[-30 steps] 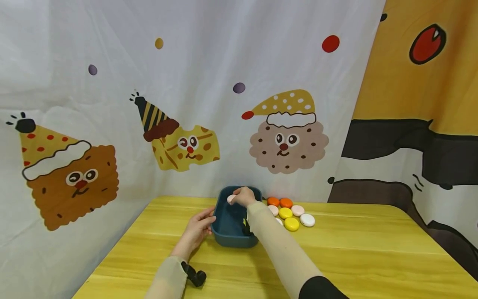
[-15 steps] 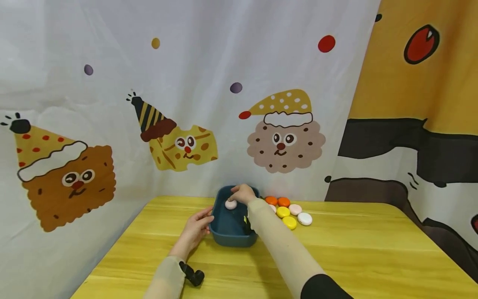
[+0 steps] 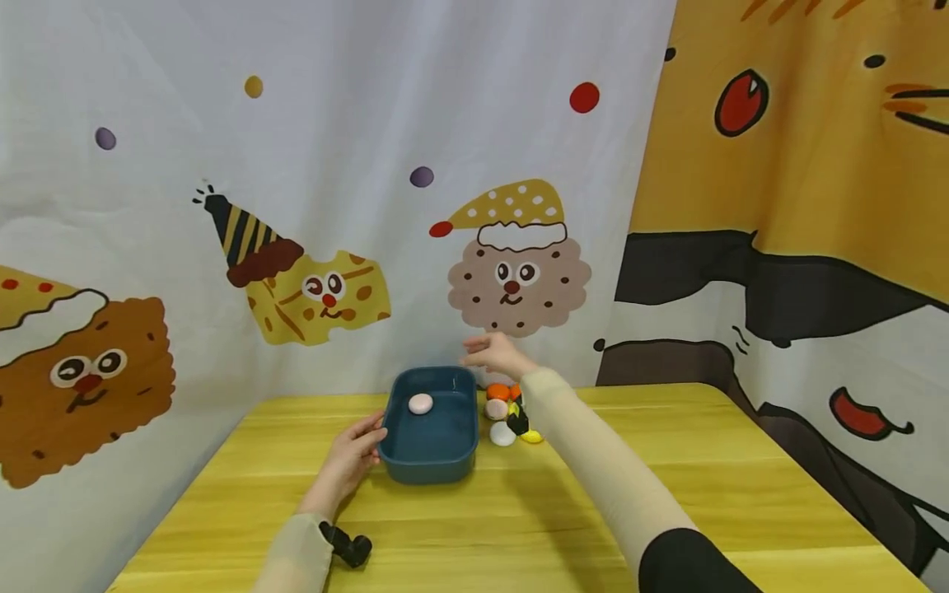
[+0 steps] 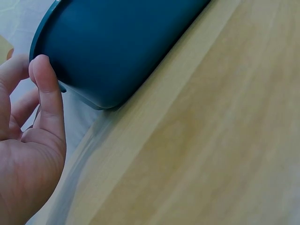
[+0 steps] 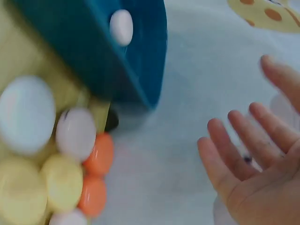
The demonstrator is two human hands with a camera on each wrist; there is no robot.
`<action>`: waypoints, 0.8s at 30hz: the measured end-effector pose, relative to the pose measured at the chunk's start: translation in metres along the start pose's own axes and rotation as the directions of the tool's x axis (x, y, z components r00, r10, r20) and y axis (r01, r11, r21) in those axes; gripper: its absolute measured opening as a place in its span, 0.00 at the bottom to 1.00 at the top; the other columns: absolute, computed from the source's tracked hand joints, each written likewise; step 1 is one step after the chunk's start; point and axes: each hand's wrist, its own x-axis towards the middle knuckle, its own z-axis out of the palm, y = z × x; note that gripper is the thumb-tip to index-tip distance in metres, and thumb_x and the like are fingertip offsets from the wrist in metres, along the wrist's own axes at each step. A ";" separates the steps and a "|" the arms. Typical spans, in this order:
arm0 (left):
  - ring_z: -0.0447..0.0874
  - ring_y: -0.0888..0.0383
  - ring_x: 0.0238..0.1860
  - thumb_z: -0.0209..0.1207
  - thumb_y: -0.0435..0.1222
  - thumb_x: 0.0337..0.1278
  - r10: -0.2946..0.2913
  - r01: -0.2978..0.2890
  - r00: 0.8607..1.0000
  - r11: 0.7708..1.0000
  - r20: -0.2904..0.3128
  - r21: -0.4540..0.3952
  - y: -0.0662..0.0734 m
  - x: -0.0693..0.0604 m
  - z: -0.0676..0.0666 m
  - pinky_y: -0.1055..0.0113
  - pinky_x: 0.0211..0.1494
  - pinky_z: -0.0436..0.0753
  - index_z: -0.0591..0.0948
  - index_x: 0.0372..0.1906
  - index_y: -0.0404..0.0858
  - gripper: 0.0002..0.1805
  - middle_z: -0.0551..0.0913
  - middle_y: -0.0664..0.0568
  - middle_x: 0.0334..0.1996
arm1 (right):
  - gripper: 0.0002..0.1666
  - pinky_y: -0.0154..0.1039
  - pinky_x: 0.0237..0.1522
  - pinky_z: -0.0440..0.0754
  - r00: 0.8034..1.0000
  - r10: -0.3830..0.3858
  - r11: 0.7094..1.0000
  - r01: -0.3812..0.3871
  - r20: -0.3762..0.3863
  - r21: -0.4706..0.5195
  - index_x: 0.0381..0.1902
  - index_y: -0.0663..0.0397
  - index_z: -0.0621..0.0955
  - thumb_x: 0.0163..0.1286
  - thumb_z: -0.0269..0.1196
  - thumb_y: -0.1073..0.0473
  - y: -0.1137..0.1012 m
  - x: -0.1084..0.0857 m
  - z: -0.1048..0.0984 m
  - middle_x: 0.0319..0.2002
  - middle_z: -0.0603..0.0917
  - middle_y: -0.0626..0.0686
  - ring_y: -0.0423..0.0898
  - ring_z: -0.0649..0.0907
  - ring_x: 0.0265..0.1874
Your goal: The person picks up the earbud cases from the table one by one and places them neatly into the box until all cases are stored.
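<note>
A dark blue, open-topped plastic box stands on the wooden table. One pale pink rounded disc lies inside it, towards the far left. My left hand touches the box's left side near the rim; in the left wrist view its fingertips meet the wall's edge. Raised beyond the box's far right corner, my right hand has spread fingers and holds nothing. Below it are several loose discs: white, pale pink, yellow and orange. My right forearm hides part of that group.
The wooden table extends in front and to the right. A white cloth with cartoon prints hangs right behind its far edge. Black camera mounts sit on both wrists.
My right hand has let go of the pale pink disc inside the box and moved up and right, out of it. My left hand stays at the box. The head view has turned right.
</note>
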 end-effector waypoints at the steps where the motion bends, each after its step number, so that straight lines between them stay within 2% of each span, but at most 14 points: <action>1: 0.69 0.64 0.18 0.58 0.29 0.64 -0.005 0.005 1.000 1.000 -0.001 0.001 0.001 0.000 -0.001 0.73 0.23 0.76 0.67 0.70 0.34 0.29 0.74 0.54 0.42 | 0.34 0.57 0.56 0.74 1.000 -0.009 1.000 0.009 -0.008 -0.009 0.65 0.60 0.74 0.64 0.68 0.55 0.002 -0.004 -0.006 0.62 0.74 0.64 0.55 0.79 0.54; 6: 0.70 0.65 0.19 0.58 0.29 0.65 -0.020 0.020 1.000 1.000 0.002 0.015 0.004 -0.002 -0.008 0.74 0.24 0.76 0.66 0.71 0.35 0.30 0.74 0.54 0.43 | 0.36 0.58 0.57 0.73 0.999 -0.039 0.999 0.038 -0.006 -0.029 0.68 0.56 0.71 0.65 0.67 0.53 0.016 -0.029 -0.032 0.64 0.73 0.62 0.55 0.77 0.58; 10: 0.69 0.64 0.19 0.58 0.31 0.65 -0.010 0.010 1.000 0.999 0.009 0.032 0.005 -0.005 -0.012 0.73 0.25 0.76 0.64 0.72 0.34 0.31 0.73 0.54 0.43 | 0.38 0.57 0.58 0.72 1.000 -0.016 1.000 0.016 -0.017 -0.010 0.69 0.58 0.69 0.65 0.67 0.52 0.037 -0.046 -0.047 0.65 0.71 0.62 0.56 0.76 0.59; 17: 0.69 0.65 0.21 0.59 0.31 0.64 -0.025 0.025 1.000 0.999 -0.001 0.031 0.002 -0.005 -0.011 0.73 0.25 0.76 0.64 0.72 0.33 0.32 0.73 0.55 0.43 | 0.41 0.57 0.60 0.70 0.992 0.073 0.997 -0.076 -0.105 -0.021 0.70 0.57 0.68 0.64 0.68 0.49 0.076 -0.074 -0.064 0.66 0.70 0.62 0.58 0.74 0.60; 24: 0.70 0.65 0.21 0.58 0.30 0.65 -0.023 0.023 0.999 1.000 0.023 0.014 0.003 0.001 -0.003 0.74 0.25 0.77 0.63 0.72 0.33 0.32 0.72 0.55 0.43 | 0.36 0.56 0.61 0.69 0.973 0.126 0.991 -0.131 -0.193 -0.010 0.67 0.60 0.71 0.64 0.68 0.55 0.113 -0.099 -0.071 0.64 0.72 0.62 0.60 0.72 0.61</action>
